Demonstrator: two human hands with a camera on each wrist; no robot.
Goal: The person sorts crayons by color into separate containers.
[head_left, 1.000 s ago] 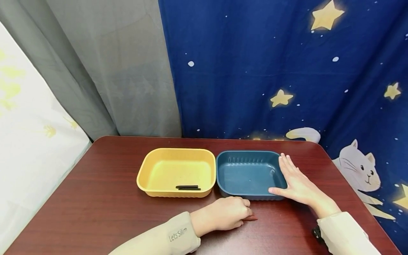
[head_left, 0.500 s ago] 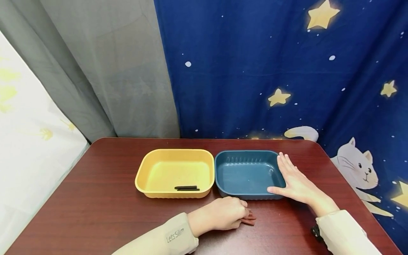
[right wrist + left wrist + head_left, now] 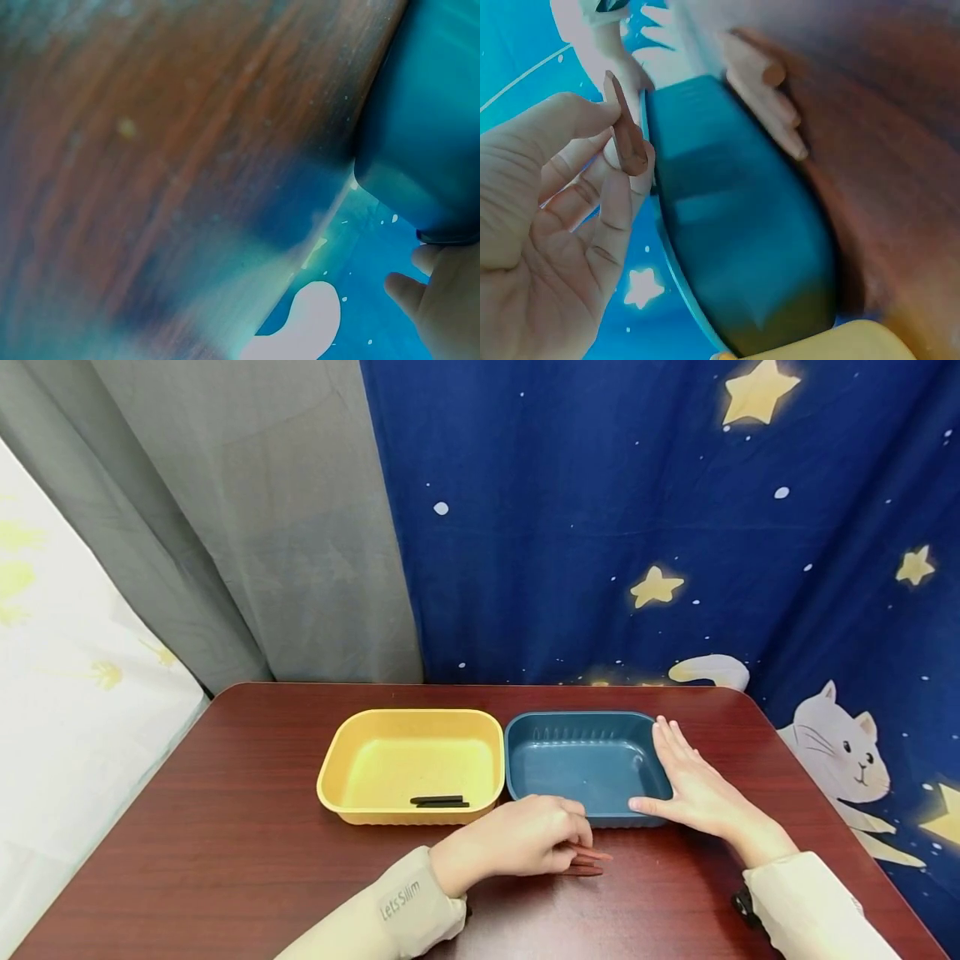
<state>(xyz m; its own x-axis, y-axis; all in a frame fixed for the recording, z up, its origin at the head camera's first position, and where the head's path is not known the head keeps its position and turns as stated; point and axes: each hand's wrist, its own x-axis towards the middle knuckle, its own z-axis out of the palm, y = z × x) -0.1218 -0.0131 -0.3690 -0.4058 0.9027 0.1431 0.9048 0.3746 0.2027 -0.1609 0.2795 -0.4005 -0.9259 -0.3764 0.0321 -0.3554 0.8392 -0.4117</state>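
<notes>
My left hand [image 3: 521,837] is just in front of the blue bin [image 3: 588,764] in the head view. Its thumb and fingertips pinch a short reddish-brown stick [image 3: 626,131], crayon-like and tapered at one end, plain in the left wrist view. More such brown sticks [image 3: 761,94] lie together on the table below, partly behind the hand in the head view. My right hand [image 3: 701,793] rests against the bin's right side, fingers straight and thumb spread over the front rim. Two black sticks [image 3: 438,802] lie in the yellow bin [image 3: 412,720] at the left.
The two bins stand side by side on the dark red-brown table [image 3: 247,827], near its back edge. A grey curtain [image 3: 300,527] and a blue star-patterned curtain [image 3: 540,527] hang behind. A white cloth [image 3: 67,693] is at the left.
My left hand has risen from the table toward the blue bin with a brown stick pinched in it, leaving other sticks below. The right hand keeps its place on the bin.
</notes>
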